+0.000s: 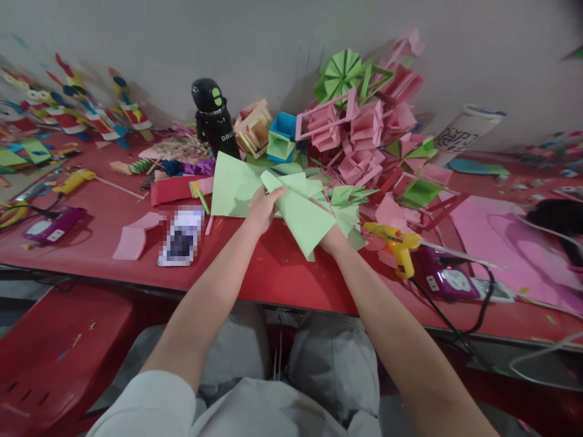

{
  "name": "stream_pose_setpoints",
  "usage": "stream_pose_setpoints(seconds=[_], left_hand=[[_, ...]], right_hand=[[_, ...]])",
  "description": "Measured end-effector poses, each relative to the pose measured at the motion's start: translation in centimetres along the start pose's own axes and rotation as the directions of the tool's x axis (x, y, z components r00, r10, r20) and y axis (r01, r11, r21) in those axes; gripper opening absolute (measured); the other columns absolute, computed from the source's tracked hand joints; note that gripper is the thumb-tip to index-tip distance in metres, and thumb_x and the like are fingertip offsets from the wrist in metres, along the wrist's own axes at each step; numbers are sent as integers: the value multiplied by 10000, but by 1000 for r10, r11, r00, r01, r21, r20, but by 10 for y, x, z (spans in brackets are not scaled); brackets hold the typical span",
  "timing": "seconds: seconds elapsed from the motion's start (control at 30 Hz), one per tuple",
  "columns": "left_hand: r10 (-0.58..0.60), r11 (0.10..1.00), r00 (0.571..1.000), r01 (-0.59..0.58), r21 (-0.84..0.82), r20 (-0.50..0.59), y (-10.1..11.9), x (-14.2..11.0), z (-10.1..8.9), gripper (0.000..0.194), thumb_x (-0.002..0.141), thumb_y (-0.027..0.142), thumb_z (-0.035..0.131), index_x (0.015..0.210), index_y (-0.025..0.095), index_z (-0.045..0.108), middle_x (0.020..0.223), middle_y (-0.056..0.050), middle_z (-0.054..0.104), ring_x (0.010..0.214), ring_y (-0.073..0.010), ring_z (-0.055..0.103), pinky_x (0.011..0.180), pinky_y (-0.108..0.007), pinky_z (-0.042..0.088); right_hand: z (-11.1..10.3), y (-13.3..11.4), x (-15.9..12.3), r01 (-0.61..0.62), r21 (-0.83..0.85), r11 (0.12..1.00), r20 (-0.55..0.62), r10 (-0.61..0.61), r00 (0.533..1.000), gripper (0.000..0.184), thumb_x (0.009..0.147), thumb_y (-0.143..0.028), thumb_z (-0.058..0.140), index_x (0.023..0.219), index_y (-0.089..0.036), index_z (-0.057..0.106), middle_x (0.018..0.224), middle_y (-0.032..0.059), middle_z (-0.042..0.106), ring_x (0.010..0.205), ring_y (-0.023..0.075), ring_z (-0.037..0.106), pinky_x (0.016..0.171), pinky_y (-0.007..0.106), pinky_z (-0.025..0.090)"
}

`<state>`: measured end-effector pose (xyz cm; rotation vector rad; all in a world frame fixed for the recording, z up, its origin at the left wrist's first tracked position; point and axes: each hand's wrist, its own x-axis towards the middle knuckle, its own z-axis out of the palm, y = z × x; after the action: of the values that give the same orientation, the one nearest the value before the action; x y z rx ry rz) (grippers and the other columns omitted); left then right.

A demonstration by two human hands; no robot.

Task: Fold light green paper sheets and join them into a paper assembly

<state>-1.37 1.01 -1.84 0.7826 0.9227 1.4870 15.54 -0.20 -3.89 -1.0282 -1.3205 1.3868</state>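
A folded sheet of light green paper (303, 212) is raised a little above the red table, one corner pointing down toward me. My left hand (264, 209) grips its left side, thumb on top and fingers underneath. Under the right edge of the paper is my right hand (334, 238); its fingers are hidden, so its grip does not show. Another light green sheet (232, 188) lies flat behind my left hand. Just beyond the hands, cut or folded green paper pieces (348, 195) are spread out.
A yellow glue gun (395, 243) and purple power strip (449, 276) lie right of my hands. Left are a phone (182, 235) and pink paper strips (135, 235). Behind stand a black bottle (216, 121), blue paper box (283, 130) and piled pink paper shapes (367, 124).
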Motion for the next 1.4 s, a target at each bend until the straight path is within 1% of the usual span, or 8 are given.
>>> stream_pose_setpoints(seconds=[0.1, 0.2, 0.27, 0.43, 0.57, 0.77, 0.97, 1.4], left_hand=[[27, 1000, 991, -29, -12, -130, -1, 4, -3, 366, 713, 303, 796, 1016, 193, 622, 1063, -92, 717, 1000, -244, 684, 826, -339, 552], [62, 998, 972, -62, 8, -227, -1, 8, -6, 343, 721, 308, 777, 1004, 193, 621, 1026, -85, 714, 935, -227, 686, 799, -332, 556], [84, 996, 958, -77, 37, -273, -1, 9, -8, 333, 725, 310, 761, 1003, 190, 622, 1004, -86, 712, 894, -226, 686, 779, -337, 559], [131, 988, 931, -95, 120, -342, -1, 12, -11, 289, 735, 300, 747, 966, 181, 620, 981, -98, 710, 867, -233, 685, 761, -346, 559], [136, 986, 937, -95, 139, -320, -1, 9, -9, 268, 759, 301, 738, 972, 189, 619, 1021, -103, 715, 929, -241, 690, 809, -353, 560], [64, 994, 973, -42, 102, -222, 0, 3, -4, 293, 802, 373, 724, 1015, 197, 627, 1111, -104, 721, 1035, -257, 688, 883, -361, 556], [-36, 988, 988, 58, 146, -152, -1, 0, -3, 350, 805, 495, 736, 967, 196, 656, 1086, -107, 722, 1070, -275, 673, 950, -388, 527], [-71, 991, 997, 73, 108, -24, 2, -3, -1, 326, 833, 483, 701, 963, 183, 696, 956, -93, 732, 1013, -283, 689, 981, -404, 510]], right_hand=[[0, 1, 4, -32, 73, 997, -131, 42, 990, 586, 688, -722, 702, 1068, -276, 715, 1085, 69, 758, 1098, 314, 680, 929, 459, 546], [0, -11, 2, -97, 198, 975, 26, 94, 995, 647, 795, -822, 523, 1076, -280, 738, 1178, 77, 746, 1153, 315, 667, 925, 456, 556], [-1, -21, -1, -86, 216, 973, 42, 78, 996, 719, 798, -874, 446, 1036, -268, 750, 1231, 67, 730, 1194, 312, 646, 933, 450, 556], [-3, -27, -8, -47, 42, 998, 70, 44, 997, 473, 717, -662, 767, 924, -238, 747, 1162, 60, 733, 1078, 266, 662, 878, 383, 548], [0, -22, -10, -80, -12, 997, 70, 81, 994, 418, 635, -529, 879, 875, -227, 718, 860, 14, 708, 776, 176, 633, 740, 324, 517], [-2, -17, -4, -58, -56, 997, -33, 57, 998, 349, 683, -523, 839, 755, -220, 681, 657, -27, 607, 582, 128, 503, 569, 293, 417], [-4, -18, -1, -25, -33, 999, -201, 18, 980, 322, 650, -484, 844, 735, -225, 674, 638, -28, 622, 583, 134, 529, 576, 290, 443], [-2, -23, -5, -31, 17, 999, -182, 33, 983, 340, 622, -443, 857, 780, -232, 643, 718, -14, 668, 624, 163, 610, 622, 322, 522]])
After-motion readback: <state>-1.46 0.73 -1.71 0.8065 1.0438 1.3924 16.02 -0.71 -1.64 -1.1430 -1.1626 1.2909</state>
